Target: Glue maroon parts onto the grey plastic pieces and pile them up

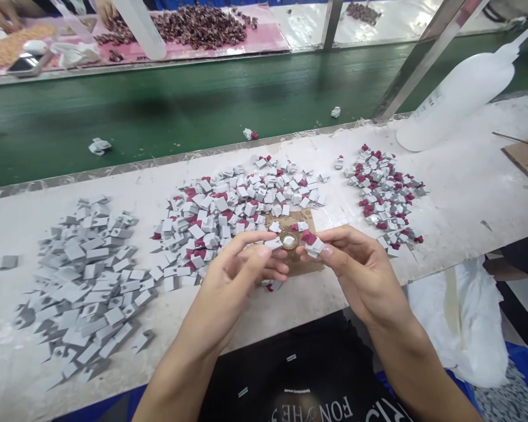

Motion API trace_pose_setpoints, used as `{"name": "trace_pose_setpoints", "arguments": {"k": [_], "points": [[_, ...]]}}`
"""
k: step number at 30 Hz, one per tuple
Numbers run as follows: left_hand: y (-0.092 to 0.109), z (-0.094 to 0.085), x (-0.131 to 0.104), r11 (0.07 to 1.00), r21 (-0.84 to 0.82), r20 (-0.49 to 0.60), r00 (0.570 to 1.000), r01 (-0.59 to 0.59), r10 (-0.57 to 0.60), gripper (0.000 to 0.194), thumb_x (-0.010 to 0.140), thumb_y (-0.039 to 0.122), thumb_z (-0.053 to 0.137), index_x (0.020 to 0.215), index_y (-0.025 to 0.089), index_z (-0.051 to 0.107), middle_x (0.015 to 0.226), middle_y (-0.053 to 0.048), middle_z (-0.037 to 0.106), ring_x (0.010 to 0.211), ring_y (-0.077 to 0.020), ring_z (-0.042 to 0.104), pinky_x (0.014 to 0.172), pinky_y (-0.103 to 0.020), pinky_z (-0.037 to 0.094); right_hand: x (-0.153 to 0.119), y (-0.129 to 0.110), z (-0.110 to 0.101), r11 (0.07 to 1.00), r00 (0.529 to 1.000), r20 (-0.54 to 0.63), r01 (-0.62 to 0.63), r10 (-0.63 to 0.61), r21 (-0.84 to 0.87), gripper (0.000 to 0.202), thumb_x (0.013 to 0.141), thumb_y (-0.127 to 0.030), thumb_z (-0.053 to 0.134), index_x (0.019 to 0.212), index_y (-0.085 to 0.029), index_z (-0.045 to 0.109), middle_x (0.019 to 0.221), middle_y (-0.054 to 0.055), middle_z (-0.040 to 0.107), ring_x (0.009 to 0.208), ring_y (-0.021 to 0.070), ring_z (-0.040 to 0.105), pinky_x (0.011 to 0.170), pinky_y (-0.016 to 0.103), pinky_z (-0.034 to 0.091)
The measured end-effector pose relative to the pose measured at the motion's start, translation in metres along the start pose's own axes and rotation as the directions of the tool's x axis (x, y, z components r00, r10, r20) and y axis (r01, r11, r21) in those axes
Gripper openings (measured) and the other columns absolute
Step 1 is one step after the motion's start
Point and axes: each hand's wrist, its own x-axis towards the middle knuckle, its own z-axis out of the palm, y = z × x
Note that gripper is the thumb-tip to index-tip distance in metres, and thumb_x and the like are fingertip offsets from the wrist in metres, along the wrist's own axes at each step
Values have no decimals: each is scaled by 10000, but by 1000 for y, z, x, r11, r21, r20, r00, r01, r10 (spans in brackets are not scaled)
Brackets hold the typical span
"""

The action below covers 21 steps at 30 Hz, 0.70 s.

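Observation:
Between thumb and fingers my left hand (pixel 242 266) pinches a small whitish-grey piece (pixel 273 243). My right hand (pixel 356 264) grips a grey and dark red piece (pixel 312 244), held a short way to the right of the other; the two are apart. Behind the fingertips a small round dish (pixel 289 240) sits on a brown board (pixel 305 268). A pile of grey and red pieces (pixel 220 205) lies just beyond my left hand. Farther left is a heap of plain grey pieces (pixel 92 281). Another grey and red pile (pixel 385 190) lies beyond my right hand.
A green conveyor belt (pixel 158 111) crosses behind the white table (pixel 457 199), with a few loose pieces on it. A white squeeze bottle (pixel 462 97) leans by a metal post (pixel 418 64). Across the belt, another person's hands are near dark pieces (pixel 202 26). White cloth (pixel 462 322) hangs lower right.

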Motion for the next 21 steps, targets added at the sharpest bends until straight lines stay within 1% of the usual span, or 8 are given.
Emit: {"name": "trace_pose_setpoints", "arguments": {"k": [2, 4, 7, 10, 14, 17, 19, 21], "points": [[3, 3, 4, 999, -33, 7, 1000, 20, -19, 180, 1078, 433, 842, 1086, 255, 816, 973, -40, 887, 879, -178, 850, 823, -265, 709, -1, 1, 0, 1000, 1000, -6, 14, -14, -23, 194, 982, -452, 916, 1046, -283, 847, 1026, 43, 917, 990, 282, 902, 944, 463, 748], [5, 6, 8, 996, -80, 26, 999, 35, -33, 179, 1029, 383, 910, 1028, 247, 793, 905, -26, 882, 884, -169, 859, 856, -247, 710, -2, 2, 0, 998, 999, -10, 37, -38, -45, 164, 989, -425, 913, 1050, -284, 858, 1025, 40, 915, 987, 272, 900, 917, 432, 753], [5, 9, 11, 986, -157, 34, 998, 50, -45, 257, 970, 340, 975, 1144, 251, 809, 981, -27, 903, 923, -172, 873, 900, -261, 721, -3, 2, 3, 996, 998, -23, 64, -66, -70, 80, 996, -343, 909, 1046, -286, 884, 1035, 34, 916, 984, 246, 899, 880, 368, 761], [0, 10, 10, 986, -158, 9, 999, 48, -47, 281, 980, 370, 966, 1209, 242, 866, 1129, -42, 907, 1007, -170, 873, 985, -258, 704, -3, 1, 7, 994, 997, -34, 71, -74, -78, 52, 1000, -298, 905, 1052, -289, 901, 1038, 26, 919, 993, 236, 906, 893, 342, 767], [-9, 11, 7, 998, -55, -33, 999, -5, 4, 274, 1012, 451, 922, 1209, 262, 895, 1202, -50, 883, 1079, -179, 822, 948, -226, 660, -1, 1, 10, 995, 996, -9, 84, -84, -51, 78, 1004, -256, 903, 1068, -298, 921, 1047, 13, 927, 1015, 202, 910, 923, 262, 744], [-13, 14, 8, 997, -59, -64, 997, -40, 36, 276, 995, 472, 934, 1185, 273, 910, 1148, -39, 860, 1050, -158, 757, 906, -192, 618, 0, 2, 11, 996, 996, 4, 86, -86, -33, 107, 1017, -230, 887, 1072, -313, 926, 1053, -1, 929, 1017, 176, 907, 925, 218, 727], [-15, 16, 9, 995, -93, -69, 997, -33, 27, 271, 972, 476, 955, 1151, 276, 917, 1077, -26, 849, 958, -135, 722, 876, -184, 606, 0, 3, 12, 996, 996, 11, 88, -88, -23, 127, 1023, -218, 875, 1079, -320, 927, 1060, -5, 929, 1023, 181, 907, 929, 233, 733], [-16, 17, 10, 994, -106, -43, 999, -27, 23, 259, 973, 467, 956, 1150, 282, 918, 1067, -23, 850, 937, -132, 721, 879, -192, 607, -1, 4, 12, 997, 997, 18, 82, -82, -12, 138, 1025, -215, 869, 1087, -322, 930, 1062, -1, 928, 1015, 199, 909, 927, 272, 749]]}}
